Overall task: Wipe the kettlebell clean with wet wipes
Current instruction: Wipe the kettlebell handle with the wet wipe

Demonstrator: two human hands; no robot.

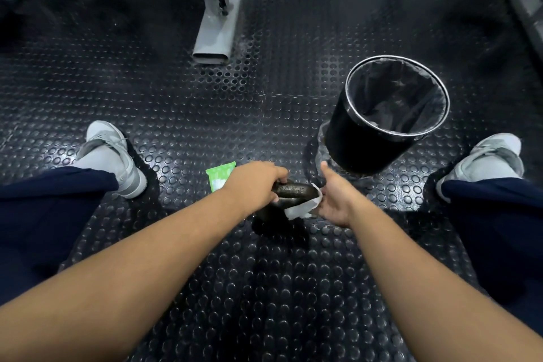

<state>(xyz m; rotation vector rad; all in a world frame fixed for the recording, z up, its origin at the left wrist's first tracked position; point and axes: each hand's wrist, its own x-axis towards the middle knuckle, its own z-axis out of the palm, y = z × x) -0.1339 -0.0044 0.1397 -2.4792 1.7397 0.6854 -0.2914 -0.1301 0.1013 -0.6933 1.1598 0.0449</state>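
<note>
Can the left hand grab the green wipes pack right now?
Probably, but only after letting go: the left hand grips the kettlebell handle; the green wipes pack lies beside it, nothing between.

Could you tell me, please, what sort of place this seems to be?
Probably a gym: a studded black rubber floor, the grey steel foot of an exercise machine, and a kettlebell that the left hand grips by the handle while the right hand holds a wipe to it.

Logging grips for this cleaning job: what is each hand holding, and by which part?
The left hand grips the kettlebell by the left end of its handle. The right hand holds a wet wipe pressed against the handle's right end.
</note>
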